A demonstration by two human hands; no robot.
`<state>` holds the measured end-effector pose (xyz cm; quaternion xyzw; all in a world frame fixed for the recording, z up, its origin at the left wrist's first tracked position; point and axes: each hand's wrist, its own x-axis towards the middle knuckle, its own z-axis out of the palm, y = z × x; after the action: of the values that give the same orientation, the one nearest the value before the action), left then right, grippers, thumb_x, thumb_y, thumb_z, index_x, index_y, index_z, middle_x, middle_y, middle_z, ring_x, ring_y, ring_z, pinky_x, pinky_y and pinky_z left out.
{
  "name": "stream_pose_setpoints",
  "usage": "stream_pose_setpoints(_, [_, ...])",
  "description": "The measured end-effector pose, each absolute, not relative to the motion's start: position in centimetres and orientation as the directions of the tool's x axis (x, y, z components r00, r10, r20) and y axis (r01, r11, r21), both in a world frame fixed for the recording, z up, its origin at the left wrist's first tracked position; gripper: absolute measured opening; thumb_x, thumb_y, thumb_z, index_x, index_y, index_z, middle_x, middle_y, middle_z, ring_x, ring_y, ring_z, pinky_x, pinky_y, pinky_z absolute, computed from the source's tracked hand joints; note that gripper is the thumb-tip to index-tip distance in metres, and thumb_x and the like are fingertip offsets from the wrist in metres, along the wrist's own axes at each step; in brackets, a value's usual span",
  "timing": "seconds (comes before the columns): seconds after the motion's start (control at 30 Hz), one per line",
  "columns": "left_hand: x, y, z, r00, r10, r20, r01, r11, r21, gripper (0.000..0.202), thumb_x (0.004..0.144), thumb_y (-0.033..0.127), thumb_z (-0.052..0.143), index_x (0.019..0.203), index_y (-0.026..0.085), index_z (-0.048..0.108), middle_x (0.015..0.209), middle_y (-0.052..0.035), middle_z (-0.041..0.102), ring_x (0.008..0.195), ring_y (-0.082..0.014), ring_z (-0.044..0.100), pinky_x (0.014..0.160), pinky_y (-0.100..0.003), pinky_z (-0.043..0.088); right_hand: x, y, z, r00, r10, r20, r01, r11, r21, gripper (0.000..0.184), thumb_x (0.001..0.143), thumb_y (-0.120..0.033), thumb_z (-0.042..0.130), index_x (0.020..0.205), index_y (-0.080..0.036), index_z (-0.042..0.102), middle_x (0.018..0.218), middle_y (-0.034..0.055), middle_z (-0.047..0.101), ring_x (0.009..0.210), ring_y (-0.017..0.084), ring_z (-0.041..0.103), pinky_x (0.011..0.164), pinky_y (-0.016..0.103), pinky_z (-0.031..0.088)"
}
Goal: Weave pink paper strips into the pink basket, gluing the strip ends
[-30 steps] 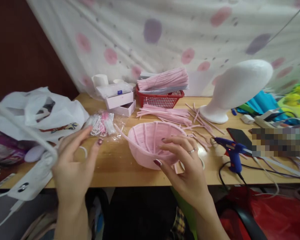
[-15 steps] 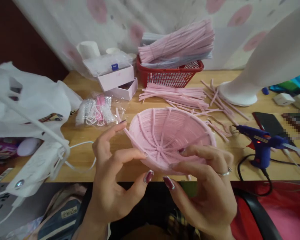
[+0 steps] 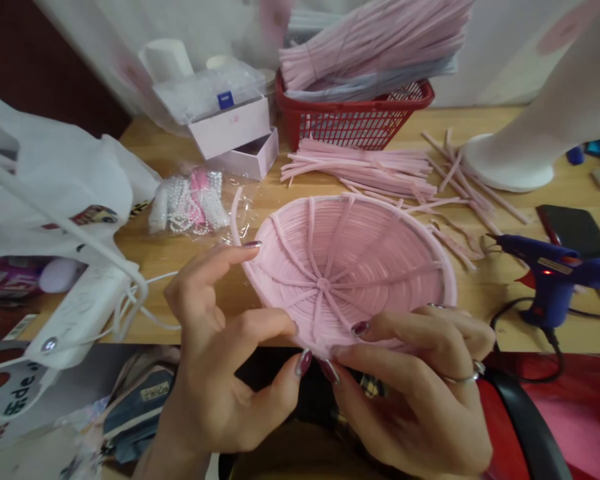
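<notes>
A round, shallow pink basket (image 3: 330,240), built up of coiled pink strips with ribs spreading from a small hub, tilts open toward me at the table's front edge. My left hand (image 3: 235,353) grips its near left rim, the index finger reaching along the left side and the thumb at the front. On the near right, my right hand (image 3: 420,387) has fingertips inside the rim and the thumb below, pinching it. Both thumbs almost meet at the front. A loose strip end (image 3: 236,217) stands up beyond my left index finger.
Behind the basket lie loose pink pipe cleaners (image 3: 360,167) and a red plastic basket (image 3: 355,120) packed with more. A blue glue gun (image 3: 550,273), its red light on, lies right. Bagged bead strings (image 3: 190,207) and a white power strip (image 3: 80,320) are left.
The view has shifted and the pink basket looks larger and nearer. My thumbs have come up against its front rim, where they were slightly below it.
</notes>
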<state>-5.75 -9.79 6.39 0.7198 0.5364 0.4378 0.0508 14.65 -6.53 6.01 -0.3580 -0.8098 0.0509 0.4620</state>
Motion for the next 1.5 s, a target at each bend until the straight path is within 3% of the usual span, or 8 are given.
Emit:
stream_pose_setpoints(0.7, [-4.9,-10.8,6.4,-0.038,0.807,0.590,0.789,-0.338,0.513,0.017,0.080,0.018,0.070,0.093,0.029,0.071,0.148,-0.0059,0.047,0.139,-0.0396,0.044,0.117,-0.067,0.034,15.2,-6.3,6.2,-0.359,0.635,0.685,0.511,0.747,-0.425,0.017,0.089,-0.014,0.069,0.086,-0.027,0.060,0.087,-0.0007,0.063,0.081,0.021,0.045,0.077,0.042,0.032])
stream_pose_setpoints(1.0, [-5.5,-10.8,5.3,-0.003,0.762,0.648,0.754,-0.423,0.502,0.021,0.085,0.023,0.069,0.103,0.033,0.074,0.148,-0.0057,0.051,0.138,-0.0357,0.047,0.120,-0.068,0.035,15.4,-5.7,5.5,-0.238,0.621,0.747,0.466,0.748,-0.473,0.017,0.086,-0.011,0.069,0.082,-0.026,0.062,0.086,-0.0005,0.064,0.079,0.020,0.049,0.075,0.041,0.033])
stream_pose_setpoints(1.17, [-5.9,-10.0,4.9,-0.094,0.720,0.687,0.714,-0.432,0.551,0.019,0.089,0.020,0.066,0.106,0.028,0.070,0.131,-0.0076,0.064,0.127,-0.0312,0.058,0.112,-0.061,0.046,15.8,-5.6,5.0,-0.212,0.601,0.771,0.445,0.761,-0.472,0.017,0.087,-0.011,0.069,0.079,-0.024,0.063,0.084,0.0004,0.065,0.077,0.021,0.053,0.080,0.043,0.035])
stream_pose_setpoints(1.3, [-6.3,-9.0,4.5,-0.124,0.705,0.698,0.674,-0.457,0.581,0.022,0.091,0.018,0.071,0.111,0.028,0.073,0.137,-0.0067,0.063,0.131,-0.0290,0.057,0.109,-0.051,0.051,16.0,-5.5,4.9,-0.237,0.579,0.780,0.416,0.786,-0.457,0.017,0.084,-0.008,0.068,0.078,-0.023,0.064,0.084,0.0003,0.065,0.077,0.020,0.054,0.079,0.044,0.033])
stream_pose_setpoints(1.4, [-6.3,-8.7,4.3,-0.174,0.713,0.679,0.600,-0.470,0.648,0.018,0.098,0.019,0.063,0.105,0.029,0.076,0.136,-0.0054,0.065,0.129,-0.0261,0.059,0.111,-0.048,0.050,16.4,-5.4,4.8,-0.254,0.572,0.780,0.401,0.796,-0.453,0.017,0.081,-0.007,0.067,0.077,-0.023,0.063,0.084,0.0005,0.065,0.078,0.021,0.052,0.080,0.044,0.034])
stream_pose_setpoints(1.5, [-6.1,-8.7,4.2,-0.325,0.704,0.631,0.509,-0.432,0.744,0.019,0.102,0.021,0.060,0.096,0.027,0.077,0.123,-0.0049,0.071,0.122,-0.0247,0.065,0.111,-0.048,0.052,17.0,-5.3,4.5,-0.245,0.589,0.770,0.393,0.787,-0.477,0.015,0.079,-0.011,0.069,0.077,-0.024,0.063,0.089,0.0027,0.065,0.086,0.025,0.054,0.091,0.050,0.036])
